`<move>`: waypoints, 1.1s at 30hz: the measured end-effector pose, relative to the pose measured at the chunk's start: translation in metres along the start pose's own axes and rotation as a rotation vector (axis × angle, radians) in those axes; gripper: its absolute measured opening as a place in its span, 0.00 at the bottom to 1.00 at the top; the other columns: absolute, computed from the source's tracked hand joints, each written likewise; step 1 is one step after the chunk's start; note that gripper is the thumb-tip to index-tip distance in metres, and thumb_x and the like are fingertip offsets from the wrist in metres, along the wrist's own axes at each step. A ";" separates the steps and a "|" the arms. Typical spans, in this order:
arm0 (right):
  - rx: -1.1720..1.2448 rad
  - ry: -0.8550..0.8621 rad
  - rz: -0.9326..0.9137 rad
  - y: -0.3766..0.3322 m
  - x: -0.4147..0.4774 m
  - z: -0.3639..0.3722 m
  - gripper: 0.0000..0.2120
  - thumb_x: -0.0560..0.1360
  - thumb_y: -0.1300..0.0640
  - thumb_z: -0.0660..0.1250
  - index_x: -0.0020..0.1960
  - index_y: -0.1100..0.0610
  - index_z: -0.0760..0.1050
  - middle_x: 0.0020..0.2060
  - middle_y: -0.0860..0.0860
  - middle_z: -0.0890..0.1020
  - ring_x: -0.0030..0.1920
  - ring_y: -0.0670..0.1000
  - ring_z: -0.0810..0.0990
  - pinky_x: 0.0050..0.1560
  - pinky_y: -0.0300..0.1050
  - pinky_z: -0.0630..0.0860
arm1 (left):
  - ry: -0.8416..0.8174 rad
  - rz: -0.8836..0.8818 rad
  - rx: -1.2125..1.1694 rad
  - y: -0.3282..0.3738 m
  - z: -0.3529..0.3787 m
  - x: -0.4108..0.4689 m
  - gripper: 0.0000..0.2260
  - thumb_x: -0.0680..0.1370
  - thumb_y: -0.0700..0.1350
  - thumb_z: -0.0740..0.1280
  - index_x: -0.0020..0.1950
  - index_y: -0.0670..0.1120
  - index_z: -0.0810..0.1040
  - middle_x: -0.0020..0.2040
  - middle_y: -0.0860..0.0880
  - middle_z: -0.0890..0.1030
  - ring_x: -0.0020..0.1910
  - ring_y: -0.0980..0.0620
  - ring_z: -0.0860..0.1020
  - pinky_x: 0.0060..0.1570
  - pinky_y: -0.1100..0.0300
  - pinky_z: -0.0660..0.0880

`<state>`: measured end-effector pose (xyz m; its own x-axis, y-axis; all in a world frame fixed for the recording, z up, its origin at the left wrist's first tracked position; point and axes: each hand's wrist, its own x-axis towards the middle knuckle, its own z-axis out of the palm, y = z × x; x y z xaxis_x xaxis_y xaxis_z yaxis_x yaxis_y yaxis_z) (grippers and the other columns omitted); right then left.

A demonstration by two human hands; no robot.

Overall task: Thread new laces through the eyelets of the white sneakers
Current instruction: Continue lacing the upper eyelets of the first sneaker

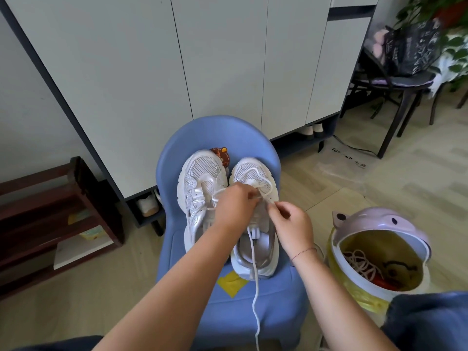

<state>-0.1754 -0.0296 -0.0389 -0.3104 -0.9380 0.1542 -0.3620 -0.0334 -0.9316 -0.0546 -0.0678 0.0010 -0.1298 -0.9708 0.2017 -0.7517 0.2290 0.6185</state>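
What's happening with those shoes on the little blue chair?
Someone is putting a white lace into the sneaker on the right of a pair standing on the blue chair. The left hand and right hand pinch the lace over its eyelets, close together. One loose end trails down over the chair's front edge. The other sneaker sits beside it.
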 end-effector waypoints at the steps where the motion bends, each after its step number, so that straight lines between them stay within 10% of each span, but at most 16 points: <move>1: -0.050 0.010 -0.033 0.001 0.001 0.000 0.14 0.76 0.56 0.65 0.33 0.61 0.73 0.25 0.52 0.72 0.28 0.48 0.66 0.28 0.38 0.62 | -0.018 0.002 0.030 0.000 0.001 0.002 0.07 0.77 0.43 0.67 0.49 0.44 0.84 0.47 0.46 0.83 0.47 0.47 0.79 0.45 0.57 0.73; 13: -0.011 0.096 -0.031 0.002 -0.001 0.008 0.23 0.77 0.57 0.63 0.25 0.53 0.62 0.20 0.49 0.61 0.27 0.47 0.57 0.28 0.41 0.56 | -0.024 -0.291 -0.429 -0.002 -0.040 -0.020 0.05 0.78 0.44 0.67 0.44 0.47 0.81 0.23 0.52 0.72 0.19 0.61 0.66 0.23 0.70 0.64; 25: 0.051 0.119 0.061 -0.003 -0.004 0.008 0.22 0.75 0.59 0.63 0.25 0.52 0.59 0.18 0.47 0.61 0.30 0.48 0.56 0.30 0.43 0.55 | 0.178 -0.463 -0.391 -0.090 -0.140 -0.069 0.06 0.78 0.44 0.68 0.44 0.44 0.83 0.22 0.52 0.69 0.23 0.53 0.64 0.31 0.61 0.63; 33: 0.064 0.092 0.028 -0.002 -0.006 0.007 0.22 0.77 0.59 0.63 0.26 0.52 0.61 0.19 0.46 0.63 0.25 0.46 0.57 0.25 0.37 0.55 | -0.012 -0.155 -0.199 -0.014 -0.062 -0.042 0.15 0.75 0.50 0.71 0.61 0.49 0.80 0.51 0.45 0.82 0.43 0.52 0.80 0.40 0.66 0.71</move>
<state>-0.1669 -0.0263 -0.0396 -0.4003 -0.9033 0.1544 -0.2962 -0.0319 -0.9546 0.0020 -0.0260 0.0309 -0.0317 -0.9959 0.0849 -0.6213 0.0862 0.7788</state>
